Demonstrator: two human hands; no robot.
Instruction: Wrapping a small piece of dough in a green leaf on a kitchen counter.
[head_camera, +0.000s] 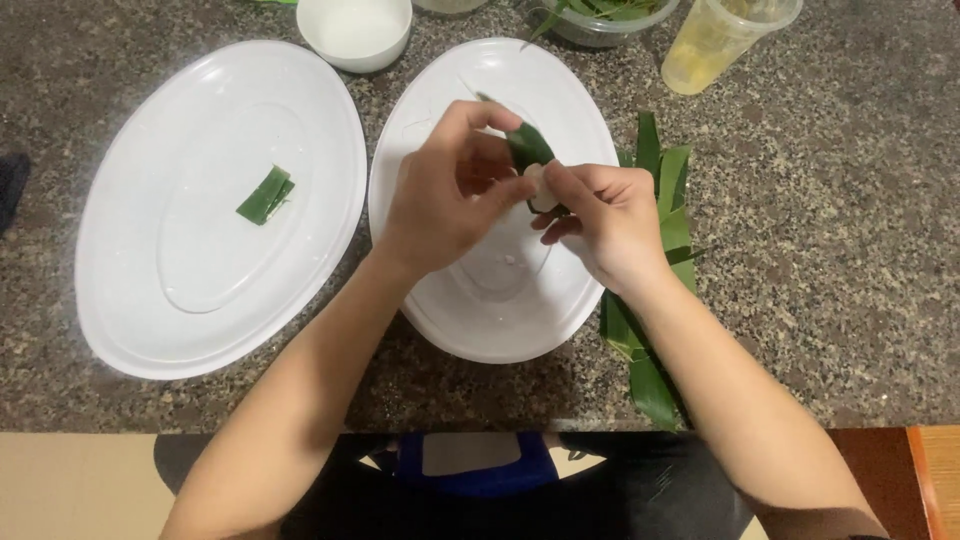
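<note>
While both our hands met over the right white plate (480, 320), left hand (445, 195) and right hand (605, 215) fingers pinched shut on the green leaf strip (528, 145) | folded leaf piece (265, 195) lay on the plate at 9 o'clock | loose leaves (672, 205) on the tabletop (850, 250) at 3 o'clock.

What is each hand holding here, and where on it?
Both hands pinch one green leaf strip over the right white plate: left hand at its upper part, right hand at its lower end, near a small pale piece.

both hands (450, 195) (605, 220) pinch a green leaf (528, 146) above a white plate (480, 310).
</note>
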